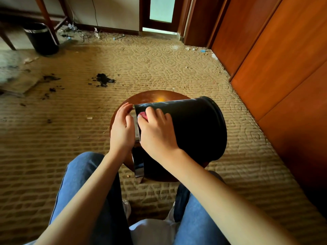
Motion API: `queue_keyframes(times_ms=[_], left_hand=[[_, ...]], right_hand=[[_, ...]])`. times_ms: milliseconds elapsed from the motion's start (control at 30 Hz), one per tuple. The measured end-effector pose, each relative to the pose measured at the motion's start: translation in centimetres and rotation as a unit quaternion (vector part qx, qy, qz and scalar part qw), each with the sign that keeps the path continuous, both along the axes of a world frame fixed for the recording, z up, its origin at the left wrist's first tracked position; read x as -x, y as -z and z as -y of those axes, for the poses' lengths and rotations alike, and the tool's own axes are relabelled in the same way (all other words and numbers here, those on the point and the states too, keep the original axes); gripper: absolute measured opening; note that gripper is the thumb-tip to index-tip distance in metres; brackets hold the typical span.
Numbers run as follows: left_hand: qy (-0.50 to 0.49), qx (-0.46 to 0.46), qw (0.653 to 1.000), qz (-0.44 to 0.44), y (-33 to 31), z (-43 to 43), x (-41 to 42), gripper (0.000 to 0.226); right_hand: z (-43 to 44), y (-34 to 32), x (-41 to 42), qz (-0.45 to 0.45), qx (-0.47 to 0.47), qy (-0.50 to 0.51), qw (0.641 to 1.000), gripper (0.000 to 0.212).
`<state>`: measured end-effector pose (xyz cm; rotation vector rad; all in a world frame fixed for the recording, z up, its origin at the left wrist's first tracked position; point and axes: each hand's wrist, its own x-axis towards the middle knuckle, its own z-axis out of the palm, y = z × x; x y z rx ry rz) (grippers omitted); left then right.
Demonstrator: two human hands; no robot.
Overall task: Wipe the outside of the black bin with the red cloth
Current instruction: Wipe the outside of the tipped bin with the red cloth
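The left hand (pixel 122 129) sits at the mouth end of the black bin (pixel 194 128), with its fingers bent over the top corner of the rim and gripping it. The right hand (pixel 158 133) lies on the bin's side just beside that rim, its fingers curled over the red cloth (pixel 143 115) and pressing it to the black wall. Only a small pink-red patch of the cloth shows, at 11 o'clock of the knuckles.

A tan patterned carpet (pixel 159 64) fills most of the view. Tall orange-brown wooden panels (pixel 283 68) run along the side from 1 to 4 o'clock. The person's legs in blue jeans (pixel 79 183) come in from 6 o'clock.

The black bin lies on its side just right of centre, with its closed base pointing to 3 o'clock and its mouth to 9 o'clock. A shiny silver band (pixel 138 167) rings the mouth and shows below the wrists. The bin rests on a small round wooden table (pixel 150 98), whose top shows behind it at 12 o'clock.

A second black bin (pixel 41 39) with a silver rim stands upright at 10 o'clock, beside a wooden furniture leg. A dark stain (pixel 102 79) marks the carpet at 11 o'clock of the table. It carries a tiny white mark, too small to read. A pale scrap (pixel 89 118) lies on the carpet at 9 o'clock of the left hand.
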<state>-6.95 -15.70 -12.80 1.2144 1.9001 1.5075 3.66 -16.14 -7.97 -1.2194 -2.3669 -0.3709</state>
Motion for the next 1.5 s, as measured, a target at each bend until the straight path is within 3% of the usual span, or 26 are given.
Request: queue_keyframes(times_ms=[233, 500, 633, 833, 967, 1200, 1333, 1400, 1500], left_hand=[[-0.019, 0.052, 0.996, -0.066, -0.5, -0.6, -0.3, 0.041], [-0.034, 0.061, 0.996, -0.055, -1.7, -2.1, 0.0, 0.036], [-0.028, 0.09, 0.995, -0.039, -2.6, -3.3, 0.6, 0.035], [-0.02, 0.12, 0.992, -0.029, -2.9, -4.4, 1.3, 0.037], [-0.025, 0.123, 0.992, -0.031, -3.1, -4.7, 1.3, 0.037], [-0.034, 0.129, 0.99, -0.04, -3.3, -4.8, 1.2, 0.035], [-0.031, 0.125, 0.991, -0.039, -3.2, -4.5, 1.1, 0.036], [-0.032, 0.12, 0.992, -0.031, -3.2, -4.4, 1.1, 0.035], [-0.033, 0.115, 0.993, -0.022, -3.1, -4.3, 1.1, 0.035]], right_hand=[[-0.6, 0.2, -0.4, -0.007, 0.024, -0.013, 1.0, 0.016], [-3.1, -0.2, -1.2, -0.008, 0.052, -0.008, 0.999, 0.017], [-5.0, -1.4, -2.9, 0.039, 0.084, 0.017, 0.996, 0.027], [-8.9, -2.9, -8.0, 0.057, 0.151, 0.15, 0.975, 0.035], [-9.0, -3.2, -7.1, 0.051, 0.164, 0.21, 0.963, 0.034], [-5.1, -2.7, -0.4, 0.081, 0.123, 0.067, 0.987, 0.033], [-4.9, -2.0, -1.2, 0.054, 0.135, -0.005, 0.989, 0.04], [-6.1, -2.4, -3.5, 0.051, 0.156, 0.009, 0.986, 0.041], [-8.6, -2.9, -8.2, 0.067, 0.155, 0.106, 0.98, 0.037]])
